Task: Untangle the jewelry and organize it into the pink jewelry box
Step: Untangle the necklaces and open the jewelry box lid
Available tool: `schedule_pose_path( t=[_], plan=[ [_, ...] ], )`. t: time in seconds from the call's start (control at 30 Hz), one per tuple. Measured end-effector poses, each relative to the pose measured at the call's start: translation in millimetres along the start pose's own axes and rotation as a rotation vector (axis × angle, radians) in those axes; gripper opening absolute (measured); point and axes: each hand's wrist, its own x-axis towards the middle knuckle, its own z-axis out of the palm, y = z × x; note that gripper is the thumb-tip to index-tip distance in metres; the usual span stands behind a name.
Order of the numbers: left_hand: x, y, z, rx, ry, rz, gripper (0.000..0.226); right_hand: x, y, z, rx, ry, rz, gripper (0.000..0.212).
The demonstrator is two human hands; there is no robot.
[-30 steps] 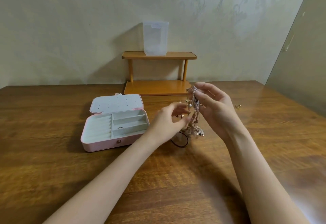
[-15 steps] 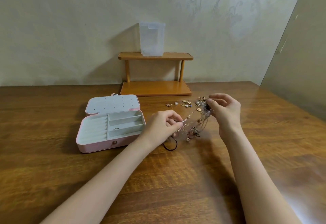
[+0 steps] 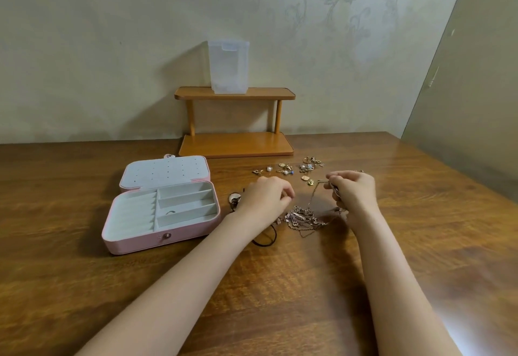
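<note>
**Both hands on the tangle, box open**

Wooden table [image 3: 392, 257], patterned wall behind. Right hand [image 3: 353, 190] pinches a thin chain [image 3: 315, 193] that runs down to the tangled jewelry [image 3: 304, 218], which lies between the hands, just below the fingertips. Left hand [image 3: 265, 198] fingers curled at the tangle's edge; can't tell if they grip anything. Pink jewelry box [image 3: 157, 239] lies open, left of the left hand, one ring [image 3: 170, 211] inside. Loose earrings [image 3: 288, 169] just beyond both hands. Wooden shelf [image 3: 235, 145] further back.
</note>
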Motion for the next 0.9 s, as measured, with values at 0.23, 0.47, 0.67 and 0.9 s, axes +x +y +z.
schedule_pose_path(
  t=[0.23, 0.47, 0.67, 0.9],
  plan=[
    [8, 5, 12, 0.006, -0.131, 0.055, 0.011, 1, 0, 3, -0.001, 0.088, -0.056, 0.021],
    [-9, -7, -25, -0.51, 0.142, -0.177, 0.009, -6, -1, 8, -0.223, -0.043, -0.184, 0.018],
    [-31, -21, -34, -0.943, 0.125, -0.275, 0.003, -22, 0, 31, -0.971, -0.235, -0.483, 0.019],
    [-34, -26, -35, -0.995, 0.153, -0.293, 0.002, -47, -21, 40, 0.069, -0.672, -0.354, 0.017]
  ],
)
